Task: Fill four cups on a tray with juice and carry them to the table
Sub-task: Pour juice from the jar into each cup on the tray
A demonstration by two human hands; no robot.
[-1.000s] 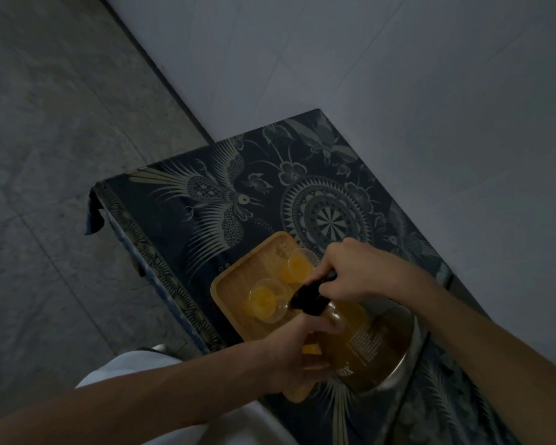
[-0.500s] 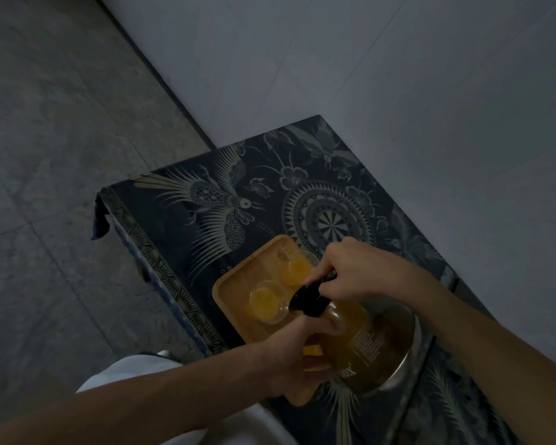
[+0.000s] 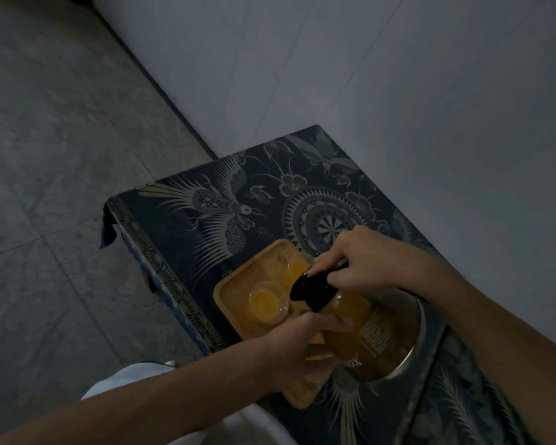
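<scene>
Only legible bit: upside-down letters "XO" on the juice jug, block of print above too blurry.

both arms reach in; left hand and right hand curled.

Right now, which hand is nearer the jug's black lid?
Right. The right hand grips the black lid of the glass jug; the left hand sits lower, against the jug's side over the wooden tray.
</scene>
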